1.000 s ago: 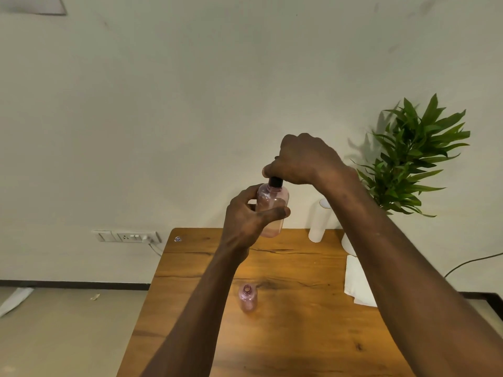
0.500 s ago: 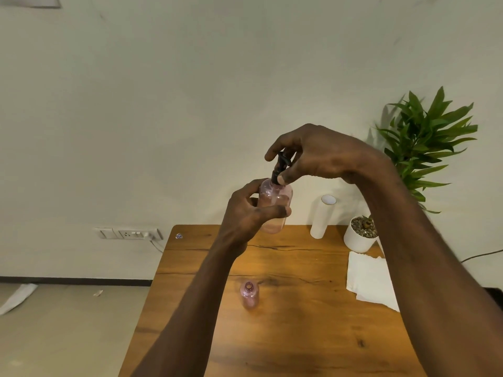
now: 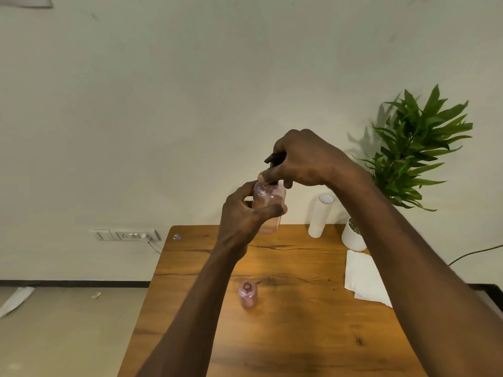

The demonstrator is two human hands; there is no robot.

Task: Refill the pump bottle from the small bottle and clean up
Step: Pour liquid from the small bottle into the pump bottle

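Clearly the pump bottle stands upright in the air above the table's far edge, the left hand wrapped round its body. Directly over its neck, the right hand pinches the black pump head, so any twist or lift runs along that vertical axis; the uncapped small bottle stands below, nearer the left arm

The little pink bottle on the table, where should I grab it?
Grab the small bottle around its body, below the neck, reaching from the near side. It stands upright with its mouth open and no cap, so wrap your fingers round the sides, not over the top, and keep it level.
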